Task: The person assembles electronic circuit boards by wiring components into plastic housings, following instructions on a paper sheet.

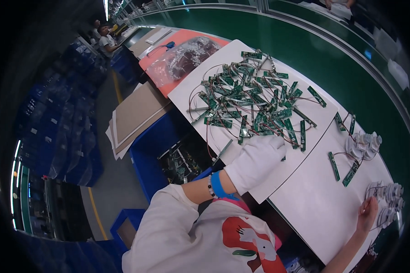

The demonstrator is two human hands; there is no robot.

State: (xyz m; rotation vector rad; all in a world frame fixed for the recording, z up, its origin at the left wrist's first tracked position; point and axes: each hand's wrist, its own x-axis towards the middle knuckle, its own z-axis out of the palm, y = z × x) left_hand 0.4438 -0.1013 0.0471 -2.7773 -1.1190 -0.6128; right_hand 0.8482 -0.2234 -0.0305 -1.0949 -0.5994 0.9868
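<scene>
A white glove covers my left hand (259,159), which rests at the near edge of a tangled pile of narrow green circuit boards (241,91) with thin wires. Its fingers are curled down, and a small green end of a circuit board (283,159) peeks out under them. My right hand (368,210), bare, is at the far right with fingers bent against a cluster of white round plastic parts (387,195). What sits between those fingers is too small to make out. Above it, more white round parts (364,144) are joined by wires to several green boards (351,174).
Two white boards (314,200) form the work surface. Below its left edge stands a blue bin (143,168) holding circuit boards. Cardboard sheets (139,111) and an orange board (187,41) with a clear plastic bag (191,57) lie farther left. Blue crates (54,132) are stacked beyond the aisle.
</scene>
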